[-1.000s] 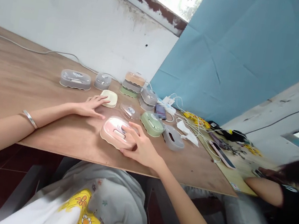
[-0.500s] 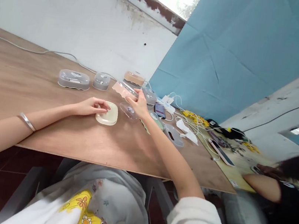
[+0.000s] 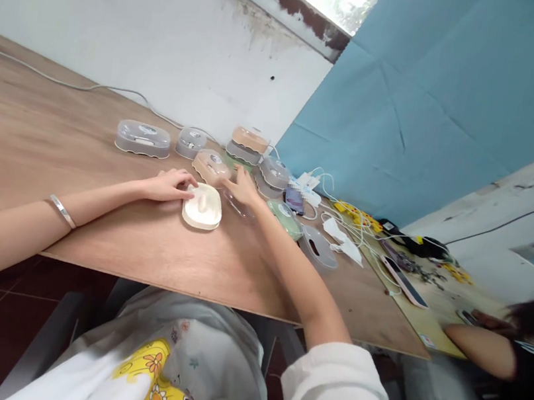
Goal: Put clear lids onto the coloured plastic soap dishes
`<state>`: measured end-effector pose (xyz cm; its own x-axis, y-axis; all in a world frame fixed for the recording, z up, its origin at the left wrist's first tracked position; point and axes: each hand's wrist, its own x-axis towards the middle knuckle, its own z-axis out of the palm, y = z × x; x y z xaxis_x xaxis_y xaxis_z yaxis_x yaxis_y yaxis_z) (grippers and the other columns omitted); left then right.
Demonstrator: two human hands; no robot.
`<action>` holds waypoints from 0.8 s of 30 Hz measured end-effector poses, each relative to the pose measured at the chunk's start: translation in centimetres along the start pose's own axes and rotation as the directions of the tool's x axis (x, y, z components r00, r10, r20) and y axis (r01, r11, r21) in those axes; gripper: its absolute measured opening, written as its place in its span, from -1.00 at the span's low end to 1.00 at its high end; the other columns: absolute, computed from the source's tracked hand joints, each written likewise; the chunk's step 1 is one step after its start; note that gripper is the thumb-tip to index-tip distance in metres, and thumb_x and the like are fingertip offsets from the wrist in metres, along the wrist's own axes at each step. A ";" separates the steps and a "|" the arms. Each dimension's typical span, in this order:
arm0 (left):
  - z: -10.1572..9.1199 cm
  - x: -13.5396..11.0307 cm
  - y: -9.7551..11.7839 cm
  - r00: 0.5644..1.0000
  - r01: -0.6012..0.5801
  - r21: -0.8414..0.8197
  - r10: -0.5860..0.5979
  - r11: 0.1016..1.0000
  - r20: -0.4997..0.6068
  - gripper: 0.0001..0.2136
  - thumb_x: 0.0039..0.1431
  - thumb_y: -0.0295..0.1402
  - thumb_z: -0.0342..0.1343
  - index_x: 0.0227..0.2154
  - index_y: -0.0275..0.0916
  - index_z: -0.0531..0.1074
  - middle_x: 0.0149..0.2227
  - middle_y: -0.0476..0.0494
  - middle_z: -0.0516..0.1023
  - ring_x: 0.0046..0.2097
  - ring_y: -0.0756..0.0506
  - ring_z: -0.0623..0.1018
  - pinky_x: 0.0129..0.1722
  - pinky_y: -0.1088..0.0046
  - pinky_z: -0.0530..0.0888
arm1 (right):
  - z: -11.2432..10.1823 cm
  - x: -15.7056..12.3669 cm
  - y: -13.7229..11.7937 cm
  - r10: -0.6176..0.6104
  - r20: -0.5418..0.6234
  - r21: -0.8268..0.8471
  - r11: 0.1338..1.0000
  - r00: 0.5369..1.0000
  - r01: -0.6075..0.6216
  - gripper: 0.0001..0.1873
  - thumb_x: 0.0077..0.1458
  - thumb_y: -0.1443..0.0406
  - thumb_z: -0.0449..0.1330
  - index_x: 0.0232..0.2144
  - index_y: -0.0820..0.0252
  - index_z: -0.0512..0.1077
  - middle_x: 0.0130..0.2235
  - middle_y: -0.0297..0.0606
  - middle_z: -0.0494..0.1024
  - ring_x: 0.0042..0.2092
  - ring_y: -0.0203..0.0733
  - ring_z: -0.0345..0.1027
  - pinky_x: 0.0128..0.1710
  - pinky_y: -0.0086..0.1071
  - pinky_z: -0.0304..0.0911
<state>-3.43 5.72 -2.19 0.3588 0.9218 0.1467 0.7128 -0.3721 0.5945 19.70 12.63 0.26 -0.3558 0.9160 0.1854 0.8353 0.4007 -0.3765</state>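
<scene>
My left hand (image 3: pixel 171 186) has its fingers curled at the left edge of a shallow cream soap dish (image 3: pixel 203 209), which lies on the table with its hollow and raised middle showing. My right hand (image 3: pixel 244 190) is just right of a peach box with a clear lid (image 3: pixel 211 168), thumb and fingers apart. Partly hidden beneath the right hand is a loose clear lid (image 3: pixel 240 207). Behind its fingertips, a green piece (image 3: pixel 242 165) shows in part.
Grey lidded boxes (image 3: pixel 143 139) stand toward the wall, beside a peach-and-grey stack (image 3: pixel 250 139). To the right are a green box (image 3: pixel 285 220), a grey tray (image 3: pixel 319 248), a phone (image 3: pixel 294 199), cables and white paper (image 3: pixel 344 240). Another person (image 3: pixel 480 349) sits far right.
The peach box, tilted in my right hand before, now rests on the table, and that hand has come off it. The cream dish has turned from its smooth side to its hollow side.
</scene>
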 end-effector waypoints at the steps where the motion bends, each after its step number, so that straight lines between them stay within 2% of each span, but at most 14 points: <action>1: 0.0 0.0 0.0 1.000 -0.003 -0.013 0.002 1.000 -0.006 -0.53 0.01 0.00 0.02 -0.13 -0.21 0.45 -0.06 -0.20 0.49 0.00 -0.26 0.45 0.03 0.21 0.32 | -0.4 -0.8 0.2 0.021 0.024 -0.030 0.999 0.999 -0.020 -0.27 0.13 0.03 0.08 0.20 0.33 0.05 0.21 0.15 0.18 0.23 0.17 0.09 0.17 0.01 0.01; 4: -0.1 -0.1 0.2 1.000 -0.011 -0.058 0.010 0.998 -0.021 -0.63 -0.01 -0.07 0.01 -0.27 -0.22 0.47 -0.26 -0.13 0.55 -0.19 -0.17 0.52 -0.17 0.37 0.40 | -1.6 -3.8 0.5 0.054 0.142 -0.109 0.993 0.988 -0.039 -0.34 0.00 0.06 0.22 0.08 0.27 0.22 0.10 0.12 0.34 0.11 0.22 0.24 0.07 0.01 0.14; 6: -0.1 -0.2 0.5 0.999 -0.010 -0.077 0.008 0.997 -0.034 -0.67 -0.03 -0.10 0.02 -0.33 -0.22 0.48 -0.34 -0.10 0.55 -0.27 -0.14 0.52 -0.26 0.41 0.40 | -2.1 -5.6 0.4 0.054 0.209 -0.140 0.990 0.976 -0.024 -0.39 -0.10 0.12 0.31 0.00 0.22 0.31 0.01 0.05 0.43 0.02 0.20 0.33 -0.02 -0.05 0.22; 8: -0.1 -0.4 0.8 0.999 -0.007 -0.092 0.004 0.996 -0.040 -0.69 -0.04 -0.12 0.03 -0.37 -0.22 0.48 -0.39 -0.08 0.55 -0.31 -0.14 0.52 -0.30 0.42 0.38 | -2.6 -6.9 0.1 0.053 0.224 -0.154 0.988 0.973 -0.018 -0.39 -0.13 0.14 0.33 -0.02 0.18 0.32 -0.02 0.00 0.45 0.00 0.18 0.35 -0.06 -0.09 0.24; 10: 0.0 -0.5 1.1 0.999 -0.006 -0.109 0.002 0.994 -0.040 -0.70 -0.06 -0.12 0.04 -0.39 -0.22 0.49 -0.41 -0.08 0.56 -0.32 -0.14 0.52 -0.31 0.42 0.38 | -3.2 -7.6 -0.5 0.067 0.202 -0.146 0.988 0.977 -0.038 -0.40 -0.08 0.08 0.29 0.00 0.18 0.31 -0.01 0.00 0.45 0.00 0.15 0.35 -0.07 -0.12 0.25; 14: 0.2 -0.6 1.5 0.999 0.012 -0.153 -0.018 0.988 -0.037 -0.74 -0.09 -0.14 0.06 -0.43 -0.20 0.48 -0.39 -0.06 0.57 -0.29 -0.15 0.52 -0.26 0.40 0.39 | -3.6 -8.1 -3.0 0.102 0.146 -0.072 0.993 0.984 -0.092 -0.38 0.13 -0.11 0.00 0.07 0.16 0.23 0.03 -0.01 0.42 0.00 0.05 0.36 -0.11 -0.19 0.28; 17: 0.3 -0.5 1.4 0.994 0.070 -0.195 -0.084 0.978 -0.068 -0.75 -0.11 -0.16 0.08 -0.42 -0.21 0.45 -0.38 -0.07 0.56 -0.28 -0.15 0.53 -0.25 0.39 0.40 | -2.4 -9.1 -6.0 0.069 0.157 -0.100 0.994 0.985 -0.053 -0.31 0.06 -0.18 0.03 0.07 0.13 0.23 0.02 0.03 0.40 0.01 0.17 0.33 -0.08 -0.06 0.26; 20: 0.4 -0.2 1.0 0.972 0.159 -0.257 -0.197 0.953 -0.129 -0.77 -0.08 -0.20 0.06 -0.38 -0.23 0.37 -0.38 -0.11 0.52 -0.30 -0.15 0.53 -0.31 0.38 0.43 | -0.1 -10.3 -8.5 -0.008 0.147 -0.243 0.969 0.989 0.044 -0.25 0.04 -0.16 0.08 0.11 0.19 0.21 0.00 0.15 0.38 0.04 0.38 0.24 -0.08 0.16 0.18; 24: 0.4 0.1 0.6 0.942 0.228 -0.340 -0.295 0.913 -0.159 -0.81 -0.04 -0.27 0.01 -0.37 -0.24 0.33 -0.41 -0.11 0.49 -0.38 -0.11 0.53 -0.41 0.42 0.43 | 1.8 -11.0 -9.5 -0.003 0.166 -0.252 0.967 0.986 0.045 -0.25 0.06 -0.08 0.08 0.16 0.24 0.14 0.02 0.22 0.32 0.01 0.44 0.25 -0.13 0.23 0.18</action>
<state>-2.71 5.53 -2.09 0.0320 0.9955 0.0889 0.5276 -0.0924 0.8445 14.94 -1.25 0.19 -0.4229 0.9055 0.0336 0.8969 0.4236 -0.1267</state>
